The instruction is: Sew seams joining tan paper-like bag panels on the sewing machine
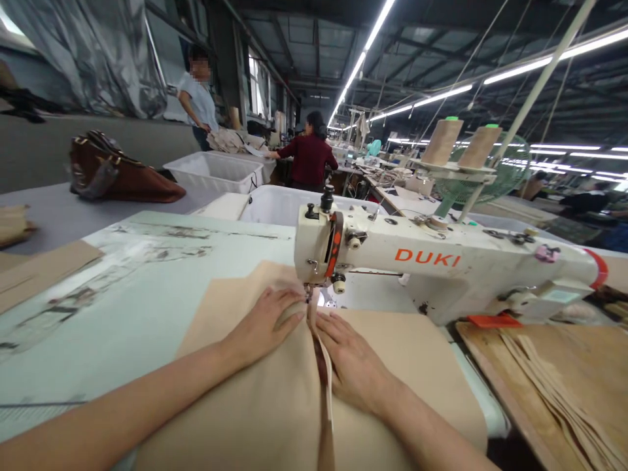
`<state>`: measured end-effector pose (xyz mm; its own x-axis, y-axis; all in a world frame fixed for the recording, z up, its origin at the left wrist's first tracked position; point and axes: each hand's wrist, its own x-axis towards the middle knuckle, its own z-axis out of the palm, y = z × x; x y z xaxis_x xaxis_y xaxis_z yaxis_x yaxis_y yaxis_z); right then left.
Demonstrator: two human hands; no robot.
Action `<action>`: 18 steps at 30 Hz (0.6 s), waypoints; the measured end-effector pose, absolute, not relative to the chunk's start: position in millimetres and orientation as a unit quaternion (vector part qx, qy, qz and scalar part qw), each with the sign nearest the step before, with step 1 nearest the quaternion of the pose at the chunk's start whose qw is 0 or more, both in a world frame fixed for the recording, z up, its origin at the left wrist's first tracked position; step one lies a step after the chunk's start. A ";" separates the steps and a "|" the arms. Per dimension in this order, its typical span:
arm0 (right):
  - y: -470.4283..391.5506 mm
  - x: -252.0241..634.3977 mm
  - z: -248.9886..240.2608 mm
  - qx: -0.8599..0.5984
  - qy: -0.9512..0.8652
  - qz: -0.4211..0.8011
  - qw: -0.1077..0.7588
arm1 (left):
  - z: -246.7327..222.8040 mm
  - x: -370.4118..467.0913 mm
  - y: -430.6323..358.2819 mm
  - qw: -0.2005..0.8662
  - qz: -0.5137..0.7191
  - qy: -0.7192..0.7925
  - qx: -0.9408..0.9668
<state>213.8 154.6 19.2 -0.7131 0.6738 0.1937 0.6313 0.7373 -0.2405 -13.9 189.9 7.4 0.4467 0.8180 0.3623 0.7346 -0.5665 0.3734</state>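
Note:
Under the head of a white sewing machine lies a large tan sheet of material, with a dark lengthwise gap between its two sides. My left hand rests on the left side, fingers reaching to the presser foot, thumb bent towards them. On the right of the gap my right hand lies on the material, fingers extended and pointing at the needle area. A narrow light strip runs along the gap beside my right fingers. Both palms face down; neither hand wraps round anything.
Tan strips lie on a wooden board at the right. Two thread cones stand behind the machine. A brown bag and a white bin are at the back left. Two people stand or sit farther back.

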 end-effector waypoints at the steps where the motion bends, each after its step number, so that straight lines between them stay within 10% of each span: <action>1: 155.0 213.9 17.7 -0.352 -0.923 0.076 0.135 | 11.7 -12.7 188.9 0.076 0.267 0.454 0.847; 18: 153.5 214.9 20.9 -0.334 -0.923 0.067 0.176 | 39.2 47.5 58.1 0.059 0.097 0.504 0.856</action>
